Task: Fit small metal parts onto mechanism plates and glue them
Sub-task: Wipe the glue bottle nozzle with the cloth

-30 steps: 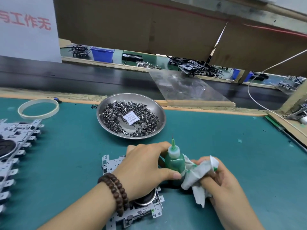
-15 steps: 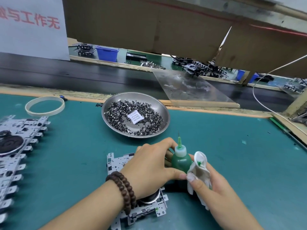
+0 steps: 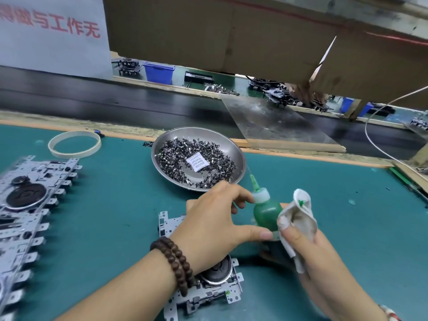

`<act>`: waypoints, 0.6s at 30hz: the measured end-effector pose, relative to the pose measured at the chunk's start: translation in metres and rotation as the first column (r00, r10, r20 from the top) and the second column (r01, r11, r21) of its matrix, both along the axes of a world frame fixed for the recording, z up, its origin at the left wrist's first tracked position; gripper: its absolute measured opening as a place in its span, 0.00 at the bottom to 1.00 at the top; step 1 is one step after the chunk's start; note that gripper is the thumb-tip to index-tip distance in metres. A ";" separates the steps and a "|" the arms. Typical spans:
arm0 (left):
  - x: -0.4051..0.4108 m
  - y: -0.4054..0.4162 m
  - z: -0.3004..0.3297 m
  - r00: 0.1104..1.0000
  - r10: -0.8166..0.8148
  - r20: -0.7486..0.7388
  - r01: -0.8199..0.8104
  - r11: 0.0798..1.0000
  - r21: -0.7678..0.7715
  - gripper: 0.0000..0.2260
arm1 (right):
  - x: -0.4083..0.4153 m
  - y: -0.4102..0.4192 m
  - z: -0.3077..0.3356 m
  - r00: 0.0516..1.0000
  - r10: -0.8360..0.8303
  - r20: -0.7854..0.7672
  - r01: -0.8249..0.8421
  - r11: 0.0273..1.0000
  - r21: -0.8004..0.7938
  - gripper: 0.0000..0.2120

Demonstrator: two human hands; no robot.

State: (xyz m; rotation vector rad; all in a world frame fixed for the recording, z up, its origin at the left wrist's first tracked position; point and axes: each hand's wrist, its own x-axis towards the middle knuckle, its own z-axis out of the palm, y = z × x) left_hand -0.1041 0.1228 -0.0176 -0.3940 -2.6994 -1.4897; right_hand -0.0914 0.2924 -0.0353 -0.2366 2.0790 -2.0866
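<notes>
Left hand grip: the left hand (image 3: 208, 228) holds a green glue bottle (image 3: 266, 213), thumb pressed against its lower side and fingers curled round near the white collar.
Right hand grip: the right hand (image 3: 315, 256) pinches a crumpled off-white cloth (image 3: 298, 218) against the right side of the bottle; a green smear shows on the cloth's upper fold.
Glue bottle: stands tilted slightly left, its thin green nozzle (image 3: 254, 181) pointing up towards the rim of the dish behind it.
Left wrist: wears a double loop of dark brown bead bracelet (image 3: 176, 262).
Mechanism plate: a silvery mechanism plate (image 3: 208, 290) lies flat on the mat directly under the left hand and forearm, with a round dark disc partly hidden by the wrist.
Metal parts: a heap of small dark metal parts (image 3: 196, 163) fills a round steel dish (image 3: 238, 156), just beyond the hands; a small white printed sachet (image 3: 197, 162) lies on top of the heap.
Plate stack: more mechanism plates (image 3: 25, 205) lie in overlapping rows at the left edge, blurred.
Ring: a pale cream ring (image 3: 74, 144) lies flat at the far left of the mat, well apart from the dish.
Surface: a teal work mat (image 3: 347, 228) covers the bench.
Beyond the bench: a dark conveyor belt (image 3: 115, 105) runs across, with a clear scratched sheet (image 3: 273, 121) leaning over it, and a blue bin (image 3: 158, 71) on the far side.
</notes>
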 end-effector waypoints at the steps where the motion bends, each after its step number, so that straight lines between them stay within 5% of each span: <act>1: 0.001 -0.002 0.000 1.000 0.013 0.022 -0.013 1.000 -0.012 0.17 | 0.000 0.001 0.000 0.999 -0.024 0.044 0.026 0.999 -0.044 0.21; 3: 0.003 -0.011 0.000 0.997 0.063 0.044 -0.062 0.998 -0.023 0.17 | 0.002 0.004 0.002 0.994 -0.065 0.082 0.070 0.996 -0.063 0.10; 10: 0.024 -0.054 0.000 0.965 0.256 -0.060 -0.256 0.967 0.012 0.23 | 0.000 0.007 0.006 0.995 -0.101 0.017 0.102 0.992 -0.079 0.03; 11: 0.028 -0.061 -0.003 0.960 0.272 -0.072 -0.271 0.962 0.024 0.22 | -0.001 0.006 0.007 0.993 -0.115 0.009 0.115 0.989 -0.088 0.09; 18: 0.054 -0.083 -0.025 0.920 0.386 -0.063 -0.382 0.922 0.070 0.19 | 0.001 0.006 0.008 0.979 -0.185 0.089 0.198 0.963 -0.181 0.06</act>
